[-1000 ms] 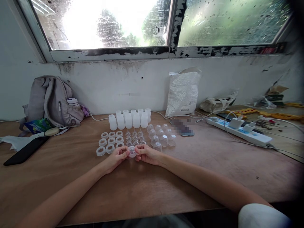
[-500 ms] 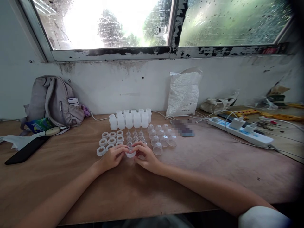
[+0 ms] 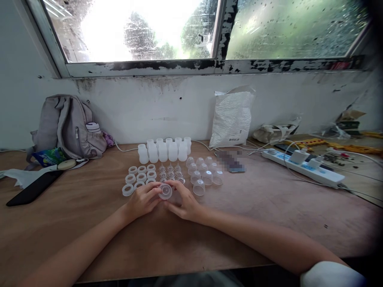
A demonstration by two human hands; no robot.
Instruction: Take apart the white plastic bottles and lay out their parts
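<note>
Between my fingertips is a round translucent bottle collar (image 3: 165, 191) with a clear piece, apparently a nipple, seated in its middle. Its round face is tilted up toward me. My left hand (image 3: 145, 199) grips it from the left, and my right hand (image 3: 184, 201) holds its right and far edge. Just beyond my hands stand clear bottle nipples (image 3: 170, 174) in rows, partly hidden by my fingers. White collar rings (image 3: 131, 178) lie in rows to their left. Clear dome caps (image 3: 198, 187) stand in rows to their right.
White bottles (image 3: 162, 152) stand in a block behind the parts. Against the wall are a grey backpack (image 3: 66, 127) and a white plastic bag (image 3: 231, 117). A power strip (image 3: 305, 169) with cables lies at the right, a black flat object (image 3: 34, 188) at the left.
The collar has been tipped so its round face turns toward me. My right-hand fingers have shifted around its edge, with the thumb lower and nearer me.
</note>
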